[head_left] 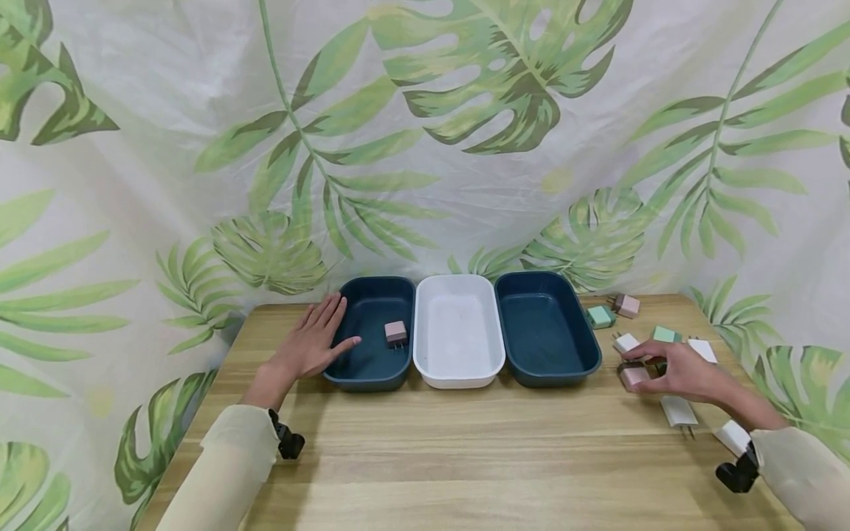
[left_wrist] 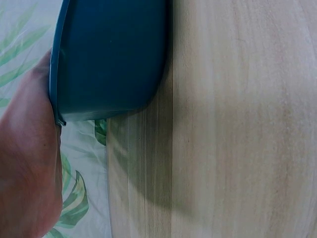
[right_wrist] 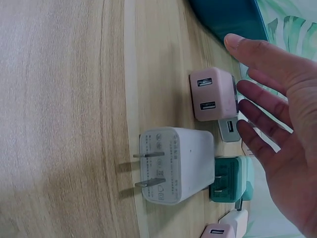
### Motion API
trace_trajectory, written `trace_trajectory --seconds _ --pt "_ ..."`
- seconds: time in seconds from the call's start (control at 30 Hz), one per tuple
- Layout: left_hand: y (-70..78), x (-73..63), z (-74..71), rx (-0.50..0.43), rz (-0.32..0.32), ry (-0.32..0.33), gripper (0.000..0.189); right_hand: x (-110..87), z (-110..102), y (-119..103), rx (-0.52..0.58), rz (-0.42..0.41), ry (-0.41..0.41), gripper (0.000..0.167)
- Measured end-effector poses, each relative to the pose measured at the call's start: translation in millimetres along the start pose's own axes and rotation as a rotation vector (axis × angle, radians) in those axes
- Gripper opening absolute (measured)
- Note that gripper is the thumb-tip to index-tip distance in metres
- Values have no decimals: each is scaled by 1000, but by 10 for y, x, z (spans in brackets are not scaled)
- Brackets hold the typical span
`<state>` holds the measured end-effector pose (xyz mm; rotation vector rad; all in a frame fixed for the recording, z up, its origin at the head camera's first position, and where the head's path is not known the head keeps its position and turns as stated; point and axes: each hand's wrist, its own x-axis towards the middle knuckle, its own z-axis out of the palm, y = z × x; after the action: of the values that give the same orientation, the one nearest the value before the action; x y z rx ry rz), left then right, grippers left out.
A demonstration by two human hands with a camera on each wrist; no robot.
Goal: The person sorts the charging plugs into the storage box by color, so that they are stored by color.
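Note:
My left hand (head_left: 307, 346) rests on the left rim of a dark blue tray (head_left: 365, 306), its fingers straight and thumb reaching inside. A pink USB charger (head_left: 395, 331) lies in that tray. Over at the right, my right hand (head_left: 690, 372) is around another pink USB charger (head_left: 635, 377) on the table. In the right wrist view, the thumb stands apart from this pink charger (right_wrist: 213, 94), and the fingertips are close beside its far side; contact is unclear. Near it lie a white charger (right_wrist: 190, 163) with prongs out and a green charger (right_wrist: 229, 179).
A white tray (head_left: 458, 332) stands in the middle, with a second dark blue tray (head_left: 547, 324) to its right. Several more pink, green (head_left: 600, 317) and white chargers are scattered on the wooden table (head_left: 465, 457). A leaf-patterned cloth (head_left: 465, 206) hangs behind.

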<state>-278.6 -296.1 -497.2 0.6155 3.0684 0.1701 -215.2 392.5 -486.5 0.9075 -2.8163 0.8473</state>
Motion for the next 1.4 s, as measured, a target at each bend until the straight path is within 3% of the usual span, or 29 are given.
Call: trace_trajectory --seconds 0.23,0.53,0.77,1.07,1.4 --pt "-2 1 -12 9 1 3 95 -3 -7 -1 13 45 -27 45" --pt "8 -11 -24 12 -4 -10 96 -37 32 46 -23 16 -7 43" --pt "11 -12 -30 9 -10 -12 96 -38 55 44 -58 40 -23 44" --pt "8 -10 -21 6 -11 -12 96 -44 99 27 -81 -6 0 47" --pt "8 -18 -8 20 -12 3 95 -51 114 -68 -85 12 -33 44"
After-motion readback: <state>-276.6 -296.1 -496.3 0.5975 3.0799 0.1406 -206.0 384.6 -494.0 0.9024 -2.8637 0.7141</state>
